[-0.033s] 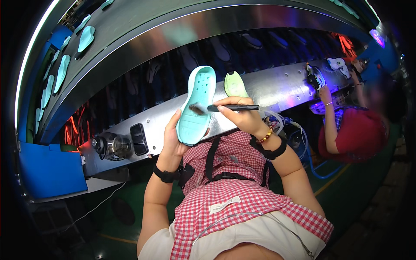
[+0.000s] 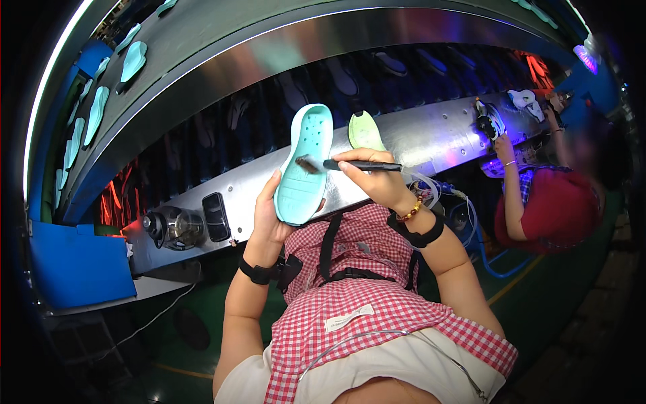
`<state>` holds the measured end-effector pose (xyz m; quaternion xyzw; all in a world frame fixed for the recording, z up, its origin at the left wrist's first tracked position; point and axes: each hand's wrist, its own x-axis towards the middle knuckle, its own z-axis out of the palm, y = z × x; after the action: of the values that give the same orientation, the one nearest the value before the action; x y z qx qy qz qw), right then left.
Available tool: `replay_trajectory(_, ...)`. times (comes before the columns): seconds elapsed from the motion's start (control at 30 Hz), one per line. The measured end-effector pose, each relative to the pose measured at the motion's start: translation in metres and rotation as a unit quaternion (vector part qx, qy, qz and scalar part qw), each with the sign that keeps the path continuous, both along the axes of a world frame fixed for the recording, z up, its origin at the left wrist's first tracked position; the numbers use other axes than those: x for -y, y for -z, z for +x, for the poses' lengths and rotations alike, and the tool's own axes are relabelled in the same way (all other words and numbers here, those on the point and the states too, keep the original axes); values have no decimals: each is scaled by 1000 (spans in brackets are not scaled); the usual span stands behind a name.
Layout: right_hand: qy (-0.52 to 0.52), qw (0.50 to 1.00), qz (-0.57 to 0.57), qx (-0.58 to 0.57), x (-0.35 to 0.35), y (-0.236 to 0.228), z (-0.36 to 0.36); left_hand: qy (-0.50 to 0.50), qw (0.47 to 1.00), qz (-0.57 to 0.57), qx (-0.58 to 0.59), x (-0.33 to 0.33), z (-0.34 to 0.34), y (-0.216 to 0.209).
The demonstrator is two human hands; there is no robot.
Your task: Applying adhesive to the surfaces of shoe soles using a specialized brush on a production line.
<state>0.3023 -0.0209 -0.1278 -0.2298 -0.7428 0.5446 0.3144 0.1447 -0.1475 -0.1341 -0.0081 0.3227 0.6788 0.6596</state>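
Observation:
A light turquoise shoe sole (image 2: 301,198) stands tilted up toward me above the metal ledge, its hollow inner face in view. My left hand (image 2: 270,219) grips it by the heel end, thumb along the left rim and fingers behind. In my right hand (image 2: 383,185) is a brush (image 2: 367,165) with a black handle, pinched between thumb and fingers. Its dark bristles are at the middle of the sole's inner face and look to be touching it. Just behind my right hand, a pale green insole-like piece (image 2: 365,131) lies on the ledge, partly hidden by the hand.
On the ledge (image 2: 431,135) to the left stand a clear jug (image 2: 182,227) and a black tray (image 2: 216,217). Beyond, a curved belt (image 2: 202,40) carries several turquoise soles. Dark shoes hang below it. At right, a co-worker in red (image 2: 558,209) handles a shoe (image 2: 490,121).
The sole has shifted very slightly to the left, and the brush has moved a touch up across it. Both hands keep their grip.

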Motion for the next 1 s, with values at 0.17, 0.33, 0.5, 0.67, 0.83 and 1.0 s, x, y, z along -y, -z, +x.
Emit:
replay_trajectory(0.17,81,996,-25,11,-17,14,-10,-10,999,-28,-13,3,8,2)
replay_trajectory(0.33,91,986,140,-1,-11,40,-29,-21,999,-27,-28,-7,16,5)
replay_trajectory(0.5,65,978,199,24,18,35,-29,-2,998,-23,-53,-5,11,22)
replay_trajectory(0.67,44,976,211,9,29,32,-23,-22,998,-46,-47,-5,7,16)
replay_trajectory(0.83,-1,984,178,-3,43,24,-12,-24,997,-42,-57,-4,-2,24)
replay_trajectory(1.0,-104,994,-27,21,32,11,6,13,997,-32,-67,6,-10,21)
